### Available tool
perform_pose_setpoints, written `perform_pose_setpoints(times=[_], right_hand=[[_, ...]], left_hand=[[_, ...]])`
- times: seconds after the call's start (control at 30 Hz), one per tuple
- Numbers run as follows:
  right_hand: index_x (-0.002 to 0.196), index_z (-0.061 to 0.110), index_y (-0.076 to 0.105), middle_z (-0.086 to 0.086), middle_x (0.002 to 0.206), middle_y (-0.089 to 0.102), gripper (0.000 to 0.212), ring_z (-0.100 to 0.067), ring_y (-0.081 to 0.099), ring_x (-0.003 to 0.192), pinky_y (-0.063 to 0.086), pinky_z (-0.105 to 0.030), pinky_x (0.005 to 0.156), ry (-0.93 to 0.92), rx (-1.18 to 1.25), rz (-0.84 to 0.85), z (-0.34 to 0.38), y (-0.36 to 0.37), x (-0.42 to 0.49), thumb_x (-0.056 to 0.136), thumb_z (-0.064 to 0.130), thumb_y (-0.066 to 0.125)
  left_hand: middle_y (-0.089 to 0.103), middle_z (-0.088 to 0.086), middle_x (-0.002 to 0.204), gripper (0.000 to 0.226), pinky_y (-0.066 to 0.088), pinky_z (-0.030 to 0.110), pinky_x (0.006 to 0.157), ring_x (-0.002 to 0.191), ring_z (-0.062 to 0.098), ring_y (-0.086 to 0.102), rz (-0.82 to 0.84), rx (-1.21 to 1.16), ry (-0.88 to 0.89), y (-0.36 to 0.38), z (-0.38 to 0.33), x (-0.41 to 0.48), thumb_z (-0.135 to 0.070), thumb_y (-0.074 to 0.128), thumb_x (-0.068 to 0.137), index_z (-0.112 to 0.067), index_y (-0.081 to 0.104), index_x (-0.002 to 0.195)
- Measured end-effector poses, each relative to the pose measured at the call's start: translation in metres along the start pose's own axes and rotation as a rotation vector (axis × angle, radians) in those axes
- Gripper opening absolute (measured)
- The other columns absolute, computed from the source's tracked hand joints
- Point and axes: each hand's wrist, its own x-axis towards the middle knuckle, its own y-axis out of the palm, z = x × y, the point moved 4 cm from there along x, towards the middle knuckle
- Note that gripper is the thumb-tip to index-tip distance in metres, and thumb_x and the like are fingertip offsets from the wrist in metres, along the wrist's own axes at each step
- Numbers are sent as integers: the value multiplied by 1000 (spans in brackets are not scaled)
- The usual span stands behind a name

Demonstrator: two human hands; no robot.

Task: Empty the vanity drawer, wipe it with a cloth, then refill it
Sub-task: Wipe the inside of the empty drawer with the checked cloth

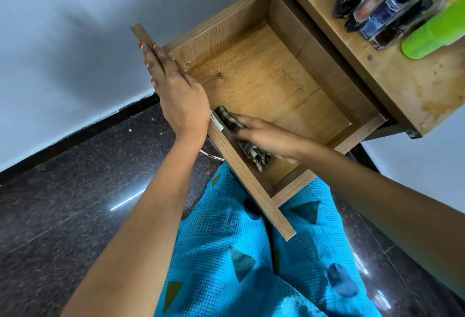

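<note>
r hand (266, 138) presses cloth (230, 121) in drawer (264, 75), l hand (176, 90) on front.

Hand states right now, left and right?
Left hand: open, straight fingers resting along the drawer front.
Right hand: open, flat fingers pressing the cloth.

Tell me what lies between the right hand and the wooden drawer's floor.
A crumpled black-and-white patterned cloth, pressed under the right hand onto the drawer floor, seen in the head view.
</note>
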Motion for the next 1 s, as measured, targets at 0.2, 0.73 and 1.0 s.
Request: perform_pose_setpoints(times=[0.2, 0.73, 1.0], right_hand=[[112, 4, 56, -13, 110, 61, 29, -23, 58, 99, 45, -28, 78, 208, -509, -9, -1, 1, -46, 93, 24, 48], [124, 10, 46, -17, 131, 45, 34, -7, 51, 119, 36, -32, 100, 486, -657, 341, 21, 5, -45, 100, 18, 22], [116, 4, 48, -20, 119, 51, 34, -27, 55, 108, 46, -37, 91, 544, -659, 282, 16, -3, -46, 100, 21, 24]], left_hand=[[1, 10, 156, 52, 24, 38, 115, 144, 22, 9, 5, -1, -2, 0, 1, 0, -11, 28, 98, -6, 10, 146], [0, 7, 156, 51, 13, 28, 114, 144, 21, 8, 30, 61, -52, -4, -2, -3, -11, 27, 98, -8, 10, 146], [1, 7, 156, 51, 12, 29, 115, 144, 22, 9, 17, 52, -47, -3, 0, -2, -12, 28, 98, -10, 11, 146]])
